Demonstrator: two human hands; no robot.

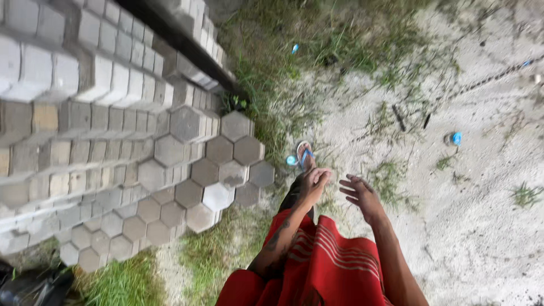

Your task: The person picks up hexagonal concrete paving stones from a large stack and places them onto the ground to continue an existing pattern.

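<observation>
Fingers of the left hand are curled loosely together, clamped on nothing, and those of the right hand are spread apart and slack, also holding nothing. Both hands hang in the air over the ground, a little apart from each other, just right of the stack of hexagonal paving blocks, which serves as the landmark. The stack is grey and brown, laid in stepped layers, and fills the left side of the view; its nearest blocks stick out toward the left hand without touching it. A foot in a blue sandal stands on the ground just right of the stack, past the left hand. A red striped garment hangs below the hands, to the lower right of the stack. Grass grows along the stack's right edge and beneath its lower corner. Pale sandy ground stretches well to the right of the stack, with a small blue scrap lying on it. A dark bag lies below the stack's lower left corner.
</observation>
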